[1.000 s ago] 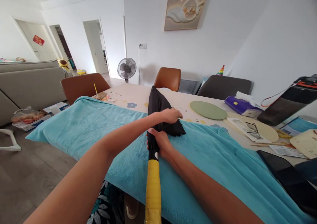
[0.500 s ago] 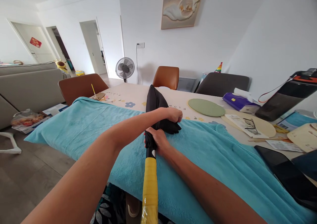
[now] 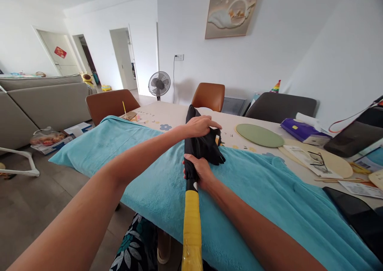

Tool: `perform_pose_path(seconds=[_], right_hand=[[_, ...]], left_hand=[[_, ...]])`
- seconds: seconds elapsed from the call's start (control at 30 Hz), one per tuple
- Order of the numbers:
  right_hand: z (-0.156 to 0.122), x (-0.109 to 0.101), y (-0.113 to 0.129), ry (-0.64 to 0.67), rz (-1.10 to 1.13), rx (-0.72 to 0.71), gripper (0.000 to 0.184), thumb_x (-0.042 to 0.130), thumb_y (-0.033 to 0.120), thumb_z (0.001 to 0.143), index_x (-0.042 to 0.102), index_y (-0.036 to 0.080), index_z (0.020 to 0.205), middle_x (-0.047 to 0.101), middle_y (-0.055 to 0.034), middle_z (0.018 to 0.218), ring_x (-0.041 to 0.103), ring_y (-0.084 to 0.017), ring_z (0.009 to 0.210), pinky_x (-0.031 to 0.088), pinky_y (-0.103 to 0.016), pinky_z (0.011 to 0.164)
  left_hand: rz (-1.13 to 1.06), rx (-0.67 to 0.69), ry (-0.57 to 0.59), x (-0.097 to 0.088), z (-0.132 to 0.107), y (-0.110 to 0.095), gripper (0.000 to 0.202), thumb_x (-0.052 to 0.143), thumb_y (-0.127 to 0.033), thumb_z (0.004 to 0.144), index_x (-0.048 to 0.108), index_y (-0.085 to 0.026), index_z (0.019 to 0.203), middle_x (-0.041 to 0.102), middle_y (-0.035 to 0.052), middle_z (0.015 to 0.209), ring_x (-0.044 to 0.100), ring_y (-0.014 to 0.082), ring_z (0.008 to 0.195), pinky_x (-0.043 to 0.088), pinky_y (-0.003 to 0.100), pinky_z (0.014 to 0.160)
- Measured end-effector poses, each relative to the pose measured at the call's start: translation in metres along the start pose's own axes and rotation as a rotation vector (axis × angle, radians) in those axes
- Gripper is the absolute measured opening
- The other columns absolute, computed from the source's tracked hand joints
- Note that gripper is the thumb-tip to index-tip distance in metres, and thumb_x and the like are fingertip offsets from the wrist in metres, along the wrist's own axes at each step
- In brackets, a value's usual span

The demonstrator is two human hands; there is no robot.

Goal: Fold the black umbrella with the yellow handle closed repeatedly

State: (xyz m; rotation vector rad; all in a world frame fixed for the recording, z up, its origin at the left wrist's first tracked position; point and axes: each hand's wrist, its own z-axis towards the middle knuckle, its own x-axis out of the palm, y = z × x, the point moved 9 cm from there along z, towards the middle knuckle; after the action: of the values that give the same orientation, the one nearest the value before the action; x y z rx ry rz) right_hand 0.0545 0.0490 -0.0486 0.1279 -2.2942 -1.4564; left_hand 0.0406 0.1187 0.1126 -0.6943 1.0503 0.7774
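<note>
Black fabric (image 3: 206,149) was bunched along the upper part of the umbrella (image 3: 190,183), its folds tapering to a narrow end that pointed away from me, across the table (image 3: 181,110). Yellow wrapping covered the handle (image 3: 192,223), which ran down towards my body and out past the bottom edge of my view.

My right hand (image 3: 201,171) held the umbrella a little above the handle, thumb laid over the black cloth and fingers curled round it, closed. Further up, my left hand (image 3: 200,126) reached across and lay over the folds, knuckles upward, with one finger stretched out to the right (whether the others pinched the cloth I could not tell, since the back of the hand hid them). Below that hand, a loose part of the cloth stuck out to the right.

Under all this a turquoise blanket (image 3: 254,187) covered the near side of the table, draping over its edge. Beyond the blanket, to the right, were a green mat (image 3: 259,135), a purple tissue pack (image 3: 295,130) and a pair of glasses (image 3: 318,159).
</note>
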Motion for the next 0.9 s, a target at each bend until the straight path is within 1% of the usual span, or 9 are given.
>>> perform_pose_path(seconds=[0.1, 0.23, 0.3, 0.37, 0.43, 0.53, 0.7, 0.8, 0.9], right_hand=[[-0.001, -0.001, 0.001, -0.027, -0.014, 0.009, 0.017, 0.061, 0.026, 0.070, 0.050, 0.014, 0.066, 0.053, 0.0000, 0.047, 0.050, -0.013, 0.034, 0.044, -0.028, 0.031], [-0.004, 0.000, 0.003, -0.025, -0.017, 0.000, 0.017, 0.061, 0.025, 0.070, 0.050, 0.014, 0.065, 0.054, -0.0011, 0.048, 0.050, -0.013, 0.035, 0.044, -0.028, 0.031], [-0.005, 0.001, 0.003, -0.016, -0.023, 0.003, 0.018, 0.062, 0.026, 0.070, 0.050, 0.014, 0.066, 0.054, -0.0009, 0.047, 0.050, -0.013, 0.035, 0.045, -0.028, 0.032], [-0.004, 0.001, 0.003, -0.012, -0.022, -0.001, 0.018, 0.063, 0.027, 0.069, 0.051, 0.013, 0.066, 0.054, -0.0010, 0.048, 0.050, -0.014, 0.036, 0.045, -0.028, 0.032], [-0.003, 0.001, 0.003, -0.010, -0.015, -0.009, 0.018, 0.064, 0.026, 0.068, 0.051, 0.013, 0.066, 0.056, -0.0016, 0.052, 0.051, -0.014, 0.037, 0.045, -0.029, 0.032], [-0.002, 0.001, 0.002, -0.011, -0.006, -0.003, 0.018, 0.065, 0.025, 0.067, 0.053, 0.013, 0.067, 0.056, -0.0017, 0.054, 0.051, -0.014, 0.038, 0.045, -0.029, 0.033], [-0.002, 0.002, 0.000, 0.027, 0.035, 0.042, 0.016, 0.064, 0.024, 0.068, 0.053, 0.013, 0.067, 0.054, -0.0004, 0.051, 0.051, -0.013, 0.039, 0.045, -0.027, 0.035], [-0.003, 0.002, -0.002, 0.050, 0.072, 0.108, 0.016, 0.062, 0.025, 0.072, 0.053, 0.013, 0.067, 0.051, 0.0004, 0.049, 0.050, -0.012, 0.039, 0.045, -0.026, 0.035], [-0.004, 0.003, -0.002, 0.091, 0.112, 0.161, 0.017, 0.058, 0.028, 0.075, 0.054, 0.012, 0.069, 0.052, -0.0002, 0.050, 0.050, -0.011, 0.039, 0.045, -0.025, 0.036]], left_hand=[[-0.078, -0.071, -0.079, -0.011, -0.013, 0.019, 0.060, 0.037, -0.006, 0.068, 0.050, -0.031, 0.122, 0.055, 0.0000, 0.090, 0.053, 0.0138, 0.088, 0.040, 0.025, 0.077], [-0.142, -0.136, -0.163, -0.021, -0.033, 0.044, 0.038, 0.040, -0.007, 0.066, 0.069, -0.024, 0.083, 0.054, 0.0002, 0.082, 0.053, 0.0122, 0.078, 0.041, 0.024, 0.074], [-0.235, -0.195, -0.242, -0.026, -0.047, 0.063, 0.031, 0.040, -0.006, 0.063, 0.067, -0.019, 0.067, 0.053, 0.0008, 0.078, 0.052, 0.0110, 0.073, 0.042, 0.023, 0.071], [-0.420, -0.298, -0.371, -0.029, -0.068, 0.089, 0.028, 0.039, -0.005, 0.059, 0.064, -0.016, 0.061, 0.053, 0.0012, 0.077, 0.051, 0.0095, 0.068, 0.042, 0.022, 0.067], [-0.659, -0.447, -0.488, -0.019, -0.095, 0.119, 0.026, 0.038, -0.006, 0.056, 0.061, -0.015, 0.060, 0.053, 0.0009, 0.074, 0.049, 0.0085, 0.064, 0.042, 0.022, 0.063], [-0.938, -0.680, -0.539, 0.014, -0.134, 0.149, 0.020, 0.041, -0.010, 0.054, 0.059, -0.015, 0.060, 0.054, -0.0005, 0.065, 0.049, 0.0085, 0.062, 0.042, 0.021, 0.062], [-1.007, -0.843, -0.480, 0.050, -0.167, 0.159, 0.015, 0.045, -0.013, 0.052, 0.058, -0.015, 0.059, 0.056, -0.0004, 0.064, 0.050, 0.0104, 0.065, 0.042, 0.022, 0.061], [-0.887, -0.832, -0.394, 0.056, -0.166, 0.157, 0.017, 0.045, -0.009, 0.053, 0.059, -0.015, 0.060, 0.056, 0.0000, 0.066, 0.049, 0.0115, 0.067, 0.042, 0.022, 0.062], [-0.790, -0.784, -0.373, 0.056, -0.161, 0.154, 0.018, 0.045, -0.003, 0.053, 0.058, -0.015, 0.057, 0.056, 0.0002, 0.067, 0.049, 0.0117, 0.071, 0.040, 0.023, 0.070]])
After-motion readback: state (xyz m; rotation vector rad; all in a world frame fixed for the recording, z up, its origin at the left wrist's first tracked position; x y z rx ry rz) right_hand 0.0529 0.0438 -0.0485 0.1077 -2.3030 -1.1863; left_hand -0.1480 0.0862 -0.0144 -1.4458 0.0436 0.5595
